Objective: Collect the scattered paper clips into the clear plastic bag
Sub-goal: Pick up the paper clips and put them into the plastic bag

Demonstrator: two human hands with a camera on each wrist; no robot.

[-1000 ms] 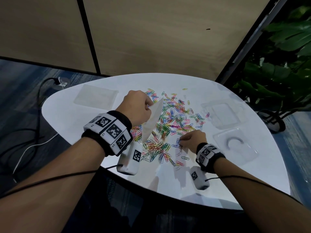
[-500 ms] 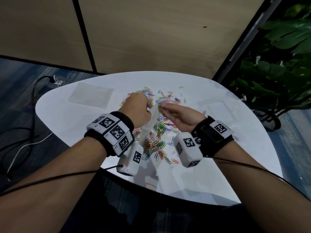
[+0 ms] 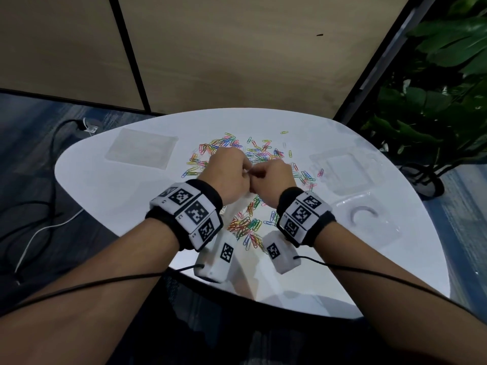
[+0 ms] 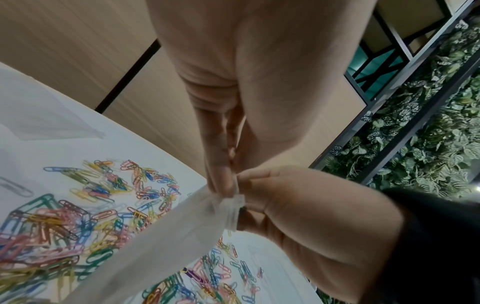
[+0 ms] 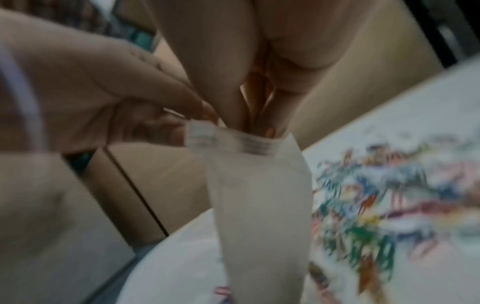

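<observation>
Now both hands [image 3: 250, 177] pinch the bag [image 5: 257, 197] — mouth up, long axis vertical.

Left hand [image 3: 228, 175] and right hand [image 3: 272, 180] meet, fingers curled, above scattered paper clips [image 3: 247, 222] on the white table [image 3: 118, 191].

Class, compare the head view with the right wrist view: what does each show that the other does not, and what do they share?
Only the head view shows the whole white rounded table, the flat clear plastic sleeve lying far left, the clear plastic trays on the right, and the green leafy plant.

Only the right wrist view shows the open mouth of the clear plastic bag, with the right hand's fingertips dipping into it.

Both show the left hand and right hand meeting at the bag above the scattered coloured paper clips.
</observation>
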